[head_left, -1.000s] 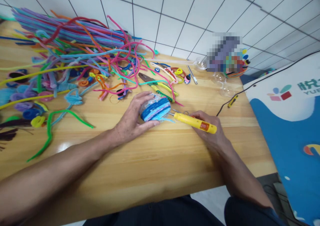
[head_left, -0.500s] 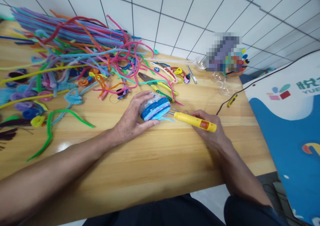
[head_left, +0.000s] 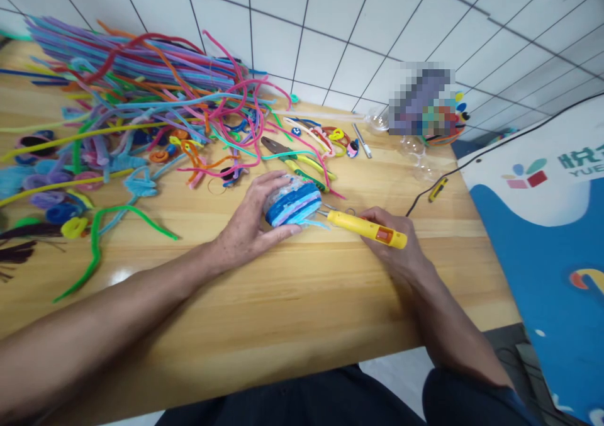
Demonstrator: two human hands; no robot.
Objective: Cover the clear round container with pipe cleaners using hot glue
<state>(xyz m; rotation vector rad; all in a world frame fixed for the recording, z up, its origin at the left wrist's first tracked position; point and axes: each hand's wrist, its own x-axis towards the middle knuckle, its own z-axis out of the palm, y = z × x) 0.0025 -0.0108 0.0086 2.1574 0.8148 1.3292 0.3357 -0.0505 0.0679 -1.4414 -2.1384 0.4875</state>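
Note:
My left hand (head_left: 250, 224) grips a rounded object (head_left: 293, 202) banded in dark blue, light blue and lilac, fingers over its top and thumb along its lower edge. A loose light blue end sticks out at its lower right. In my right hand (head_left: 394, 246) is a yellow glue gun (head_left: 365, 227), its metal tip pointing left at the right side of the banded object. Whether the tip touches the object cannot be made out. Just behind the object lie pliers (head_left: 302, 173) with green and yellow handles.
Colourful pipe cleaners (head_left: 141, 67) are heaped at the back left, and a bent green one (head_left: 97, 243) lies nearer. Behind the right hand are clear plastic balls (head_left: 413, 146), a silver pen-like tool (head_left: 362, 141), a yellow cutter (head_left: 438, 190) and a black cord (head_left: 495, 140).

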